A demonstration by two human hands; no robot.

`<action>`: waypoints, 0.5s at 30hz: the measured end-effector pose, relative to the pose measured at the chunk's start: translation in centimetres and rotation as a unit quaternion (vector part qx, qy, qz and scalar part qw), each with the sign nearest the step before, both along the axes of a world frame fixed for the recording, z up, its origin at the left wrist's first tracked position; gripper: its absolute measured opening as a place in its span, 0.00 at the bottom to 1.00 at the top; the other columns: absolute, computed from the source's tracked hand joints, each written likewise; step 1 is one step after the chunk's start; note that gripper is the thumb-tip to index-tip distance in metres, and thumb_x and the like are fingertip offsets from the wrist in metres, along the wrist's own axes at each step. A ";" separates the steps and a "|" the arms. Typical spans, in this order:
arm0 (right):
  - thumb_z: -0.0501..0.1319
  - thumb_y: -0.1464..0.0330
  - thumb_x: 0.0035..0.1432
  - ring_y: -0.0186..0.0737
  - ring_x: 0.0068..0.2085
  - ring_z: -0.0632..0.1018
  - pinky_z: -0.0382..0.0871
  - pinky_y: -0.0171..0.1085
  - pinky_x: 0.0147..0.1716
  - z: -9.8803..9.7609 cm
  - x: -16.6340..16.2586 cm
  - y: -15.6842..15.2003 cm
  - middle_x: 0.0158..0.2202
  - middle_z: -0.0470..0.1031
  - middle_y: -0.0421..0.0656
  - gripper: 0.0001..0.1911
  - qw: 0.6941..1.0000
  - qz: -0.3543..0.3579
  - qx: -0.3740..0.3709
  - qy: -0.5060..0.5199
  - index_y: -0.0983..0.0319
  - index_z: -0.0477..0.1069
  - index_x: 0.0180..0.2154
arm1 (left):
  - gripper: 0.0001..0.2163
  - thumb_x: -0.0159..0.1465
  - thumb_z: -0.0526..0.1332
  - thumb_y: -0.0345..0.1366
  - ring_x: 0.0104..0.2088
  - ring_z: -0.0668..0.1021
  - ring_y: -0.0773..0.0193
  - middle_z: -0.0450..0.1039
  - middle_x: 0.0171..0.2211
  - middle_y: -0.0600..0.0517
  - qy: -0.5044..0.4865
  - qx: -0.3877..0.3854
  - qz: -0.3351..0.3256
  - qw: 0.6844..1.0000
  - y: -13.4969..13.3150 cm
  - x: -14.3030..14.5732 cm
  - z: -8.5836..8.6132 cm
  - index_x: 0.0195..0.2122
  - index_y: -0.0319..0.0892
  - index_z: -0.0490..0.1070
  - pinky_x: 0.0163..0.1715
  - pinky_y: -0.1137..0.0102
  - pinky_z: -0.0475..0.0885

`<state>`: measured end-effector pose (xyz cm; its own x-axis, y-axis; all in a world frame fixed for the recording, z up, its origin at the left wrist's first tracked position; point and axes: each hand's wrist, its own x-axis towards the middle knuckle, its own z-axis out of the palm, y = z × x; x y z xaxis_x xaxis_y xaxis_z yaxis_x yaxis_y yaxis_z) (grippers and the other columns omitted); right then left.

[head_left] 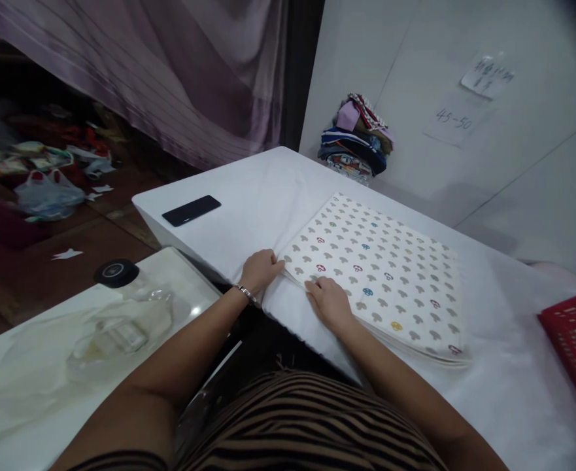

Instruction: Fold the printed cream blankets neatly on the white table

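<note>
A folded white fabric (380, 275) printed with small grey mushrooms and a few red, blue and yellow ones lies flat in layers on a white-covered table. My left hand (261, 269) pinches its near left corner between thumb and fingers, and a bracelet circles that wrist. A little to the right, my right hand (331, 302) is closed on the front edge of the same fabric, thumb towards the left. The undersides of both hands' fingers are hidden.
A black phone (191, 210) lies on the white table (253, 190). At right stands a red plastic basket (575, 340). Folded clothes (356, 140) are stacked by the wall. A lower white table at left holds a round black object (116, 272) and clear plastic packaging (116, 337).
</note>
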<state>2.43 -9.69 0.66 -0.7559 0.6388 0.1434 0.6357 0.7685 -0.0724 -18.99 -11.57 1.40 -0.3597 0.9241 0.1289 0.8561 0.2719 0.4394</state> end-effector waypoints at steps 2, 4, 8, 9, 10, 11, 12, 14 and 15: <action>0.50 0.65 0.63 0.43 0.39 0.67 0.59 0.38 0.36 0.0 -0.1 0.0 0.37 0.68 0.46 0.13 1.000 -0.002 -0.001 0.000 0.58 0.68 0.46 | 0.10 0.56 0.58 0.42 0.22 0.67 0.67 0.69 0.22 0.54 -0.011 -0.007 0.013 1.000 0.1 0.1 0.0 0.23 0.42 0.64 0.22 0.70 0.56; 0.50 0.65 0.63 0.42 0.38 0.67 0.59 0.37 0.36 0.1 -0.2 0.1 0.37 0.67 0.46 0.12 1.000 -0.002 -0.002 0.002 0.58 0.68 0.45 | 0.08 0.57 0.58 0.40 0.24 0.68 0.66 0.69 0.24 0.53 0.000 0.021 0.010 1.000 -0.1 0.2 -0.1 0.25 0.42 0.64 0.24 0.70 0.58; 0.50 0.65 0.63 0.42 0.38 0.67 0.60 0.37 0.35 0.2 -0.3 0.1 0.37 0.67 0.45 0.12 1.000 -0.008 -0.011 0.005 0.58 0.68 0.44 | 0.07 0.60 0.56 0.38 0.33 0.70 0.64 0.68 0.31 0.51 0.021 0.139 -0.081 0.987 -1.1 0.7 -0.3 0.28 0.42 0.66 0.33 0.69 0.64; 0.50 0.65 0.63 0.42 0.38 0.67 0.60 0.37 0.35 0.2 -0.3 0.2 0.37 0.67 0.45 0.12 1.000 -0.009 -0.014 0.006 0.58 0.68 0.44 | 0.07 0.61 0.55 0.38 0.34 0.69 0.64 0.68 0.31 0.51 0.027 0.151 -0.115 0.981 -1.5 0.8 -0.4 0.28 0.42 0.67 0.35 0.69 0.64; 0.50 0.65 0.63 0.42 0.38 0.67 0.60 0.37 0.35 0.2 -0.3 0.2 0.37 0.67 0.45 0.12 1.000 -0.009 -0.016 0.006 0.58 0.68 0.45 | 0.08 0.61 0.55 0.38 0.34 0.69 0.64 0.68 0.31 0.51 0.037 0.152 -0.151 0.976 -1.8 0.9 -0.5 0.28 0.42 0.68 0.35 0.68 0.64; 0.50 0.65 0.63 0.41 0.39 0.67 0.60 0.37 0.35 0.3 -0.3 0.2 0.37 0.67 0.45 0.12 1.000 -0.008 -0.018 0.007 0.58 0.68 0.45 | 0.08 0.62 0.55 0.37 0.34 0.69 0.64 0.68 0.31 0.51 0.050 0.144 -0.186 0.971 -2.1 1.0 -0.6 0.28 0.42 0.70 0.35 0.68 0.63; 0.50 0.65 0.63 0.41 0.39 0.67 0.60 0.36 0.36 0.3 -0.3 0.2 0.37 0.67 0.45 0.13 1.000 -0.007 -0.020 0.008 0.58 0.68 0.46 | 0.08 0.62 0.56 0.37 0.34 0.69 0.64 0.68 0.31 0.51 0.064 0.133 -0.219 0.964 -2.3 1.0 -0.7 0.28 0.43 0.71 0.35 0.68 0.63; 0.50 0.65 0.63 0.41 0.39 0.67 0.60 0.36 0.36 0.3 -0.3 0.2 0.37 0.67 0.45 0.13 1.000 -0.006 -0.022 0.008 0.58 0.68 0.46 | 0.08 0.62 0.55 0.36 0.34 0.68 0.63 0.68 0.31 0.51 0.085 0.119 -0.261 0.954 -2.5 1.1 -1.0 0.30 0.44 0.73 0.35 0.67 0.63; 0.50 0.65 0.63 0.41 0.39 0.67 0.60 0.36 0.36 0.3 -0.3 0.3 0.37 0.67 0.45 0.13 1.000 -0.006 -0.022 0.009 0.58 0.68 0.46 | 0.08 0.62 0.55 0.36 0.34 0.68 0.63 0.68 0.31 0.51 0.092 0.116 -0.269 0.952 -2.4 1.1 -1.0 0.31 0.44 0.73 0.35 0.67 0.63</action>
